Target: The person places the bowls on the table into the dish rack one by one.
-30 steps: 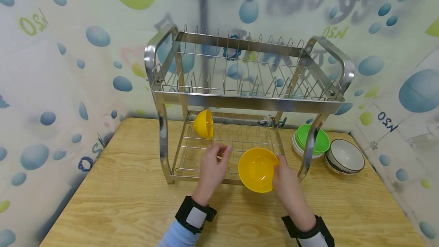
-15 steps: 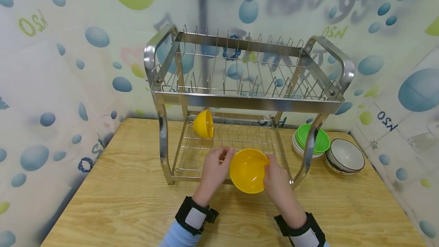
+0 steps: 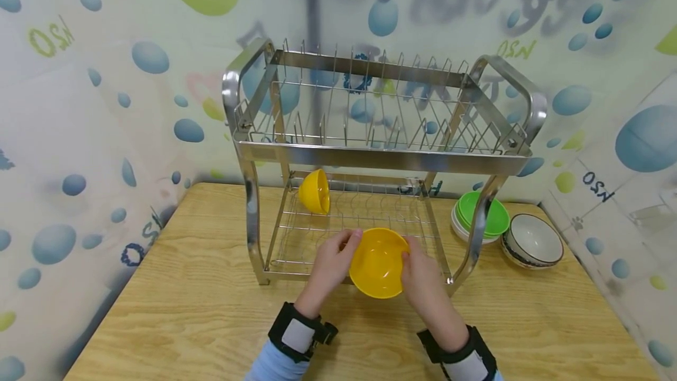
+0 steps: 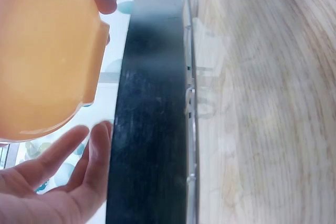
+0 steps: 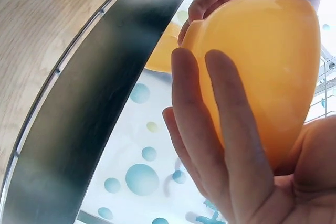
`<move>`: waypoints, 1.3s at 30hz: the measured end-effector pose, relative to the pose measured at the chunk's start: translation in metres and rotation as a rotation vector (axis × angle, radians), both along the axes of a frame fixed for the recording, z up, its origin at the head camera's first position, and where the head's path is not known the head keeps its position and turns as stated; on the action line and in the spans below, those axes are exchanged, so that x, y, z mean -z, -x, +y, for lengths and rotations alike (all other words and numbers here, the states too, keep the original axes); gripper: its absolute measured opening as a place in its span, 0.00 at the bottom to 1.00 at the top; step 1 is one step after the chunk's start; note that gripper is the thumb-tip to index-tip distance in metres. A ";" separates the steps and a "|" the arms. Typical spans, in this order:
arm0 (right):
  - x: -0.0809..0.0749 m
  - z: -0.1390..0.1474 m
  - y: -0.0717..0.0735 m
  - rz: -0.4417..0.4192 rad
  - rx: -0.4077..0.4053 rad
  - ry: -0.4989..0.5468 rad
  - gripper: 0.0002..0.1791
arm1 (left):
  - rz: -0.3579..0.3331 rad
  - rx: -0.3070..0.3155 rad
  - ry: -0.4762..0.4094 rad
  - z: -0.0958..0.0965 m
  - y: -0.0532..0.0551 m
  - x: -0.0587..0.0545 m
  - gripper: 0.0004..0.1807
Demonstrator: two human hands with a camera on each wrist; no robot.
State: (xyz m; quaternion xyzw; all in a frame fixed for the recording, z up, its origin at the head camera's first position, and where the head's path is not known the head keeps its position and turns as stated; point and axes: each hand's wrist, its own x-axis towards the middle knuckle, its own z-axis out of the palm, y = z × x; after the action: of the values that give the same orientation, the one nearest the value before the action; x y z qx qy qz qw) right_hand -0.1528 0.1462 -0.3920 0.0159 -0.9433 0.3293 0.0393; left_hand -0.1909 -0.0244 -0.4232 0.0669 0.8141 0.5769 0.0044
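Note:
A yellow bowl [image 3: 377, 266] is held in front of the lower shelf, its hollow side facing the head camera. My right hand [image 3: 425, 284] grips it by its right side; in the right wrist view the fingers [image 5: 239, 114] lie along its outer wall. Close to the bowl's left rim is my left hand [image 3: 332, 258], its fingers loosely bent. From the left wrist, a gap shows between those fingers [image 4: 97, 148] and the bowl's wall [image 4: 44, 51]. A second yellow bowl [image 3: 312, 191] stands on its side at the lower shelf's back left.
The two-tier metal dish rack [image 3: 381, 158] stands on a wooden table [image 3: 174, 287], its upper tier above both hands. To the right are green bowls [image 3: 489, 216] stacked on white ones, beside white bowls [image 3: 535, 241] with a dark rim. A patterned wall [image 3: 132, 151] closes off the back.
The right hand has moved left with the yellow bowl, bringing it up to the left hand. The left hand has shifted slightly right. The second yellow bowl has stayed put.

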 end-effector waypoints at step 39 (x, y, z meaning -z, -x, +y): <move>0.006 0.031 -0.002 -0.059 0.106 0.228 0.16 | -0.190 0.005 -0.227 -0.021 -0.012 -0.037 0.28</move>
State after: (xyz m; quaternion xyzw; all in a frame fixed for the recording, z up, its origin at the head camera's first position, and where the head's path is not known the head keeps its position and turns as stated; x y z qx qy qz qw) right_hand -0.1504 0.1776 -0.3976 -0.0484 -0.9001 0.4320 0.0305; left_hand -0.1792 -0.0450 -0.3858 0.0144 0.7392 0.6691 0.0752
